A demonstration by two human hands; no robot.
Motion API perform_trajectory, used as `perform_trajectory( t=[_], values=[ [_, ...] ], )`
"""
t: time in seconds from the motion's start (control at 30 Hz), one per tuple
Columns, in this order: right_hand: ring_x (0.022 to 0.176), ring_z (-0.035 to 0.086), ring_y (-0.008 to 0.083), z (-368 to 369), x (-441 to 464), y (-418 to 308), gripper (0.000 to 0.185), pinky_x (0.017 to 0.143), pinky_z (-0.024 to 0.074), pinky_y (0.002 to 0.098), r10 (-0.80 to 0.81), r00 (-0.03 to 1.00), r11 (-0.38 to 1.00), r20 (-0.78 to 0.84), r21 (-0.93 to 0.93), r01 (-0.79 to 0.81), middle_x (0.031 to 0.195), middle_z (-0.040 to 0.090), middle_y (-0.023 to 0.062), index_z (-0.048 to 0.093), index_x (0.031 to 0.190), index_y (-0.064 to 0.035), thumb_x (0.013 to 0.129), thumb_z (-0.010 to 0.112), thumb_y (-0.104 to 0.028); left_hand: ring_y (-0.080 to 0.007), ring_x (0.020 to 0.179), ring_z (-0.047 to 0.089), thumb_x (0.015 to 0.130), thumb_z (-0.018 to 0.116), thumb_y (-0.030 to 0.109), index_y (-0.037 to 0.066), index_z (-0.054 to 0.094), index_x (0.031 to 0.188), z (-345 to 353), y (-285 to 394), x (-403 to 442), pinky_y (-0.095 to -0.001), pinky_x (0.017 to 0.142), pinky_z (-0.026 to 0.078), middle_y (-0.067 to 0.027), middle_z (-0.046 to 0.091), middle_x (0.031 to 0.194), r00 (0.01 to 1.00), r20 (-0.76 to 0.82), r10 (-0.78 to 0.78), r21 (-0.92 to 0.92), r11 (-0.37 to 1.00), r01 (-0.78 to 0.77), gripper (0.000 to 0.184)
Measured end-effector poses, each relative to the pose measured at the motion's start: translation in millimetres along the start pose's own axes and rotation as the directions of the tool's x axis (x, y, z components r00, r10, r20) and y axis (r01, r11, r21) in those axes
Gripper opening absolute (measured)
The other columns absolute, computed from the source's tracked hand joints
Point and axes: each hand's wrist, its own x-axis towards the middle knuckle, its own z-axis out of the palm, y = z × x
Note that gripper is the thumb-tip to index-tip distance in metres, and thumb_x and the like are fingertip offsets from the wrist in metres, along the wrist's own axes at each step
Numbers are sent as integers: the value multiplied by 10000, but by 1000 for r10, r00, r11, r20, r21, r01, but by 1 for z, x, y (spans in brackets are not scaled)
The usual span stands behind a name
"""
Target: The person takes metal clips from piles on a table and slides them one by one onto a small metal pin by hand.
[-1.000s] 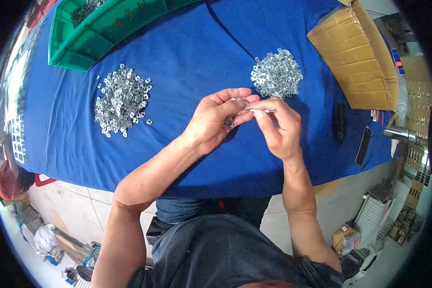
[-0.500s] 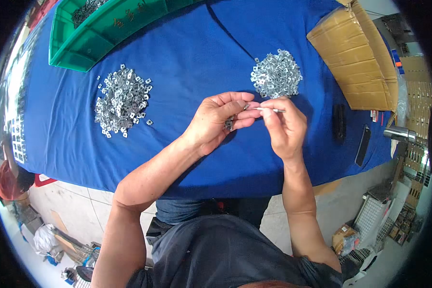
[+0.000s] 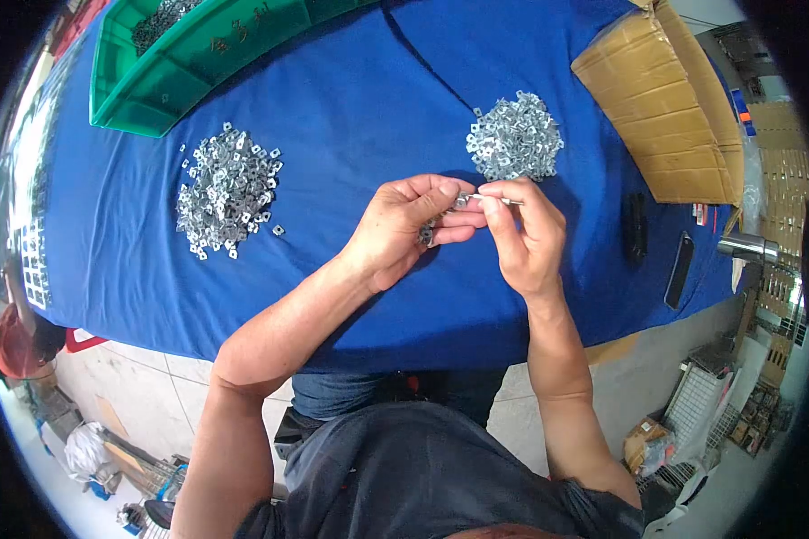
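A green bin (image 3: 135, 106) is holding small dark parts (image 3: 164, 25). Above the tabletop (image 3: 351, 108), the left hand (image 3: 403, 216) is pinching a metal clip (image 3: 461, 201) between its fingers; the right hand (image 3: 528, 229) is clamping a slim rod (image 3: 516, 202) in its fingers, tip at the clip.

I wore a dark charcoal shirt (image 3: 413, 472), plain, its cloth soft and loosely creased, turning a paler blue-grey along my left side. Its short sleeves were the same dark colour: the left sleeve (image 3: 262, 523) and the right sleeve (image 3: 593, 503) both ended above the elbow, so each arm was bare from there down. My left grip (image 3: 394, 220) and right grip (image 3: 530, 241) were bare hands, ungloved. Below the hem showed blue trousers (image 3: 333, 393), denim by their look, faded on my left leg and much darker, in shadow, on my right.
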Motion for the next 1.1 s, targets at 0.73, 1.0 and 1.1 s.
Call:
perform_trajectory(
  t=[0.73,1.0,1.1],
  values=[
    [697,608,134,-3,3,-3,57,601,481,258,-49,998,999,46,0,49,827,623,91,615,940,16,901,579,-3,-224,902,684,957,538,72,-47,599,1148,-1,-2,0,-312,786,584,-170,674,1019,1000,7,18,14,1000,-18,233],
    [701,599,128,-2,2,-9,57,597,474,257,45,996,997,74,53,-49,824,622,87,621,937,7,896,588,-14,-196,780,685,957,532,82,-61,601,1128,-5,0,-1,-285,689,583,-148,675,946,999,49,6,50,999,-8,234],
    [700,595,121,-4,3,-8,62,597,472,250,56,994,995,98,75,-63,820,620,82,623,936,8,901,586,-27,-182,734,680,958,514,86,-63,598,1113,-8,2,-1,-275,642,579,-129,669,902,997,81,-7,33,999,4,231]
  ],
)
